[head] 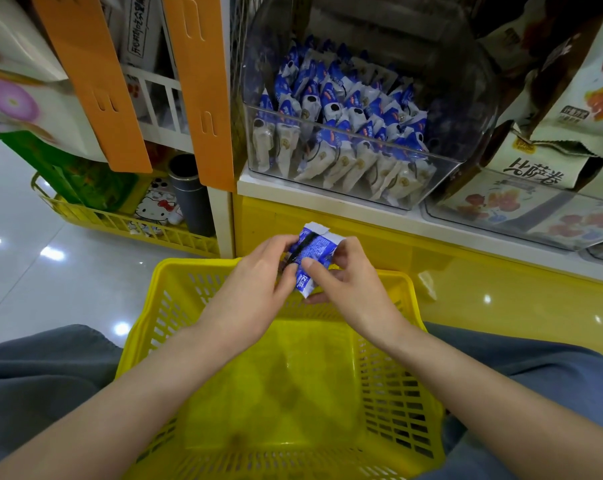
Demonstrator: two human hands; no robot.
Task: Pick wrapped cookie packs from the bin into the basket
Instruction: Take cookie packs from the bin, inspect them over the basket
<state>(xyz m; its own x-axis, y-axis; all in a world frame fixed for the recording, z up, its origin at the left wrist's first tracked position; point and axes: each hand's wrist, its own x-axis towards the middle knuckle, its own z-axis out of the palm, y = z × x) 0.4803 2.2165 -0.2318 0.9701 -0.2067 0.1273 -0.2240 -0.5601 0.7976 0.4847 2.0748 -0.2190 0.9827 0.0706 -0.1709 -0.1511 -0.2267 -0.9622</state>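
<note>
Blue cookie pack (314, 249) x1 pinched btwn L hand (255, 285), R hand (348, 289), above basket (189, 263).

We are in a shop, in its snack aisle. A clear bin (445, 171) on a white shelf (328, 199) holds dozens of one blue-and-white pack (345, 109). Printed snack bags (535, 168) (lettered in Chinese) crowd the shelf beside it. A yellow shopping basket (390, 393) stands before us, a second basket (95, 216) sits stocked at left, and the floor (33, 271) is glossy tile.
</note>
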